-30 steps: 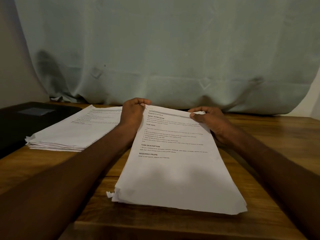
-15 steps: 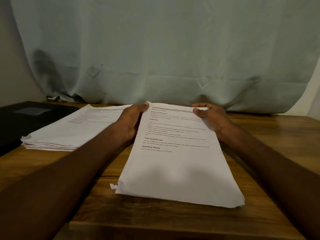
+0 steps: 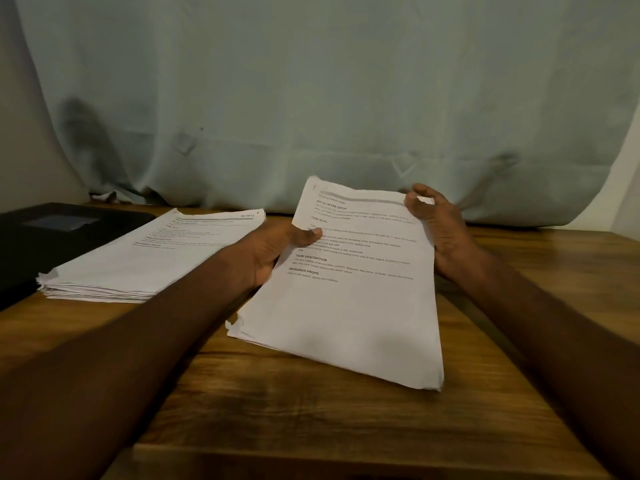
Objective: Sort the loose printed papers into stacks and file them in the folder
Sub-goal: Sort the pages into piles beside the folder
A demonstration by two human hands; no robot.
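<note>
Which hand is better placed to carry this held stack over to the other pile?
Left, probably. The left hand grips the held stack on the side facing the other pile; the right hand holds the far corner.

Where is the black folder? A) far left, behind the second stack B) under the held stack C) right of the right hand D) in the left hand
A: the folder lies at the table's far left edge, behind the resting stack, untouched by either hand.
</note>
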